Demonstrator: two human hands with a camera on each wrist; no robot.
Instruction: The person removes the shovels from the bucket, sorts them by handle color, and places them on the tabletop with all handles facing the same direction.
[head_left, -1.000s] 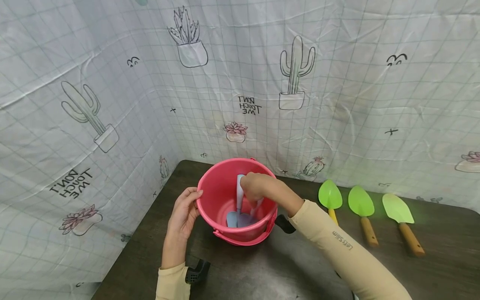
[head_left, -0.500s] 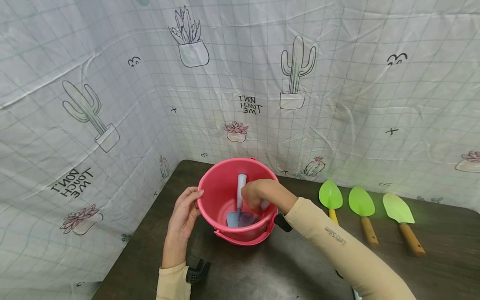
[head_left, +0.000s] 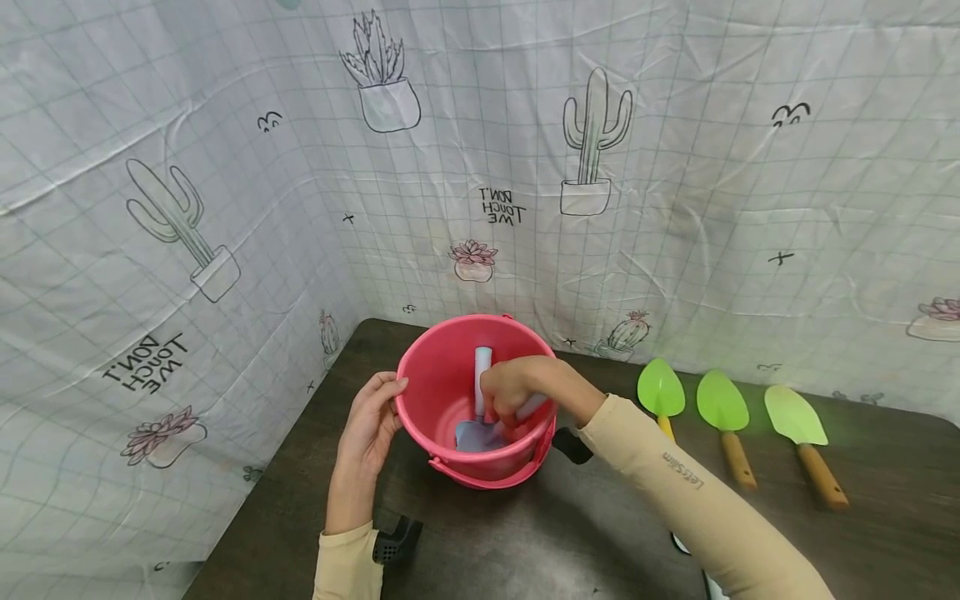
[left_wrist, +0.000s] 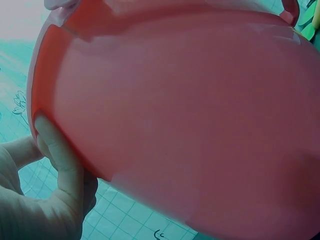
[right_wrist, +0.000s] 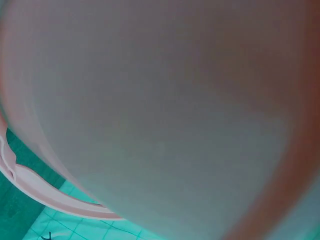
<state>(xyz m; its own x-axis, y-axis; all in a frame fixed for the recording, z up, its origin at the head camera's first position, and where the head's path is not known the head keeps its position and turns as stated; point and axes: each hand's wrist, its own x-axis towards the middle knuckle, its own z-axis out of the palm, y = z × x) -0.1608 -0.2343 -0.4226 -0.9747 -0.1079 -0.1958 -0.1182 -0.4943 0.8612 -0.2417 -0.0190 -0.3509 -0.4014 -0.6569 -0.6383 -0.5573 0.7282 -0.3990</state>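
Observation:
A pink bucket (head_left: 442, 367) stands on the dark table, its mouth facing up. My left hand (head_left: 367, 425) pinches its left rim, thumb over the edge; the left wrist view shows the same hand (left_wrist: 60, 175) at the bucket wall (left_wrist: 165, 110). My right hand (head_left: 508, 385) reaches inside and grips a small shovel by its pale handle (head_left: 532, 406), which sticks out beside the fingers. A bluish blade (head_left: 472, 436) lies at the bottom. Another pale handle (head_left: 482, 367) leans upright against the back inner wall. In the right wrist view the blurred bucket wall (right_wrist: 150, 125) hides the hand.
To the right lie three green-bladed trowels: one with a yellow handle (head_left: 661, 388), two with wooden handles (head_left: 738, 461) (head_left: 822, 477). Another tool (head_left: 680, 543) shows partly under the right sleeve. A patterned cloth (head_left: 450, 150) hangs behind the table (head_left: 480, 542).
My right hand has shifted within the bucket, and the gripped handle now slants out to the right of the fingers. The blades at the bottom have shifted and overlap. The left hand keeps its place.

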